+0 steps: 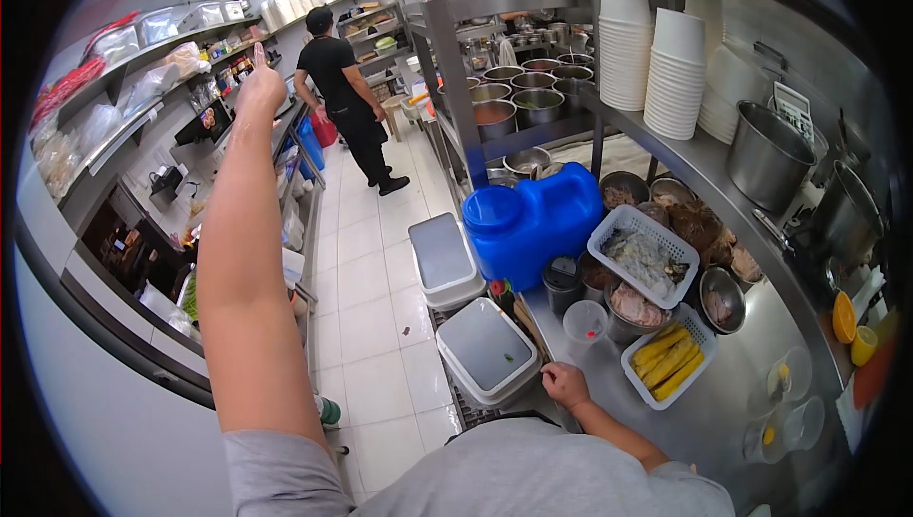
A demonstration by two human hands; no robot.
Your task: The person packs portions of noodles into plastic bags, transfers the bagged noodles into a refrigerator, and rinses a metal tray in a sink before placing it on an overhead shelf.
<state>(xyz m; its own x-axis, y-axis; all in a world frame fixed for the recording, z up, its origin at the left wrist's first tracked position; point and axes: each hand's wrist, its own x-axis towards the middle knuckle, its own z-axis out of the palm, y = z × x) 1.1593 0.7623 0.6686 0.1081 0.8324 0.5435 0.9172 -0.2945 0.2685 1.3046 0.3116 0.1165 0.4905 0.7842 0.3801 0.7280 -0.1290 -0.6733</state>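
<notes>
My left hand (260, 87) is raised high on a stretched arm, with a finger pointing up and nothing visible in it. Low at the counter edge, my right hand (565, 385) is closed with its fingers curled, and no object shows in it. To its right lies a white basket of yellow pieces (669, 361). A clear plastic cup (585, 323) stands just above this hand. Left of it, a lidded white tub (487, 344) sits beside the counter. Further up are a blue jug (528, 222) and a basket of pale, translucent food (644, 253).
A person in black (344, 89) stands further down the tiled aisle (366, 327), back turned. Stacked white containers (673, 75) and a steel pot (768, 156) stand on the right shelf (699, 151). Loaded shelves line the left wall. Another lidded tub (441, 253) is near the jug.
</notes>
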